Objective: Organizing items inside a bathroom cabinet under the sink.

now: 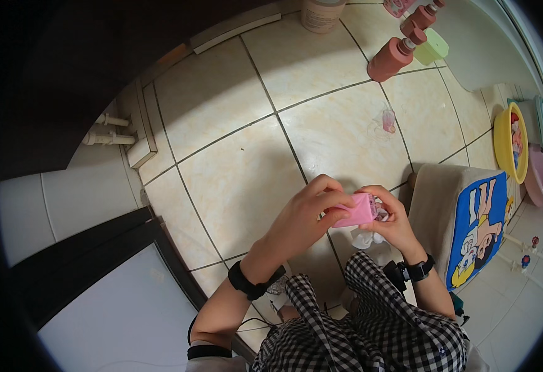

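Both of my hands hold a small pink packet [356, 211] above the tiled floor. My left hand [315, 209] grips its left end between thumb and fingers. At the packet's right end, which bears printed writing, my right hand [389, 216] holds it with thumb and forefinger. Some crumpled, patterned material [381, 213] shows against the right palm; what it is, I cannot tell. White crumpled material [367, 239] hangs or lies just below the packet. On the floor beyond my hands lies a small clear pink item [388, 122].
A beige stool [434, 204] with a cartoon-printed cover stands right of my right hand. Pink pump bottles [391, 59], a green container [432, 46] and a tub [322, 16] stand farther off. Yellow basin [502, 142] and pink basin [541, 179] are far right; a dark door frame [173, 265] is left.
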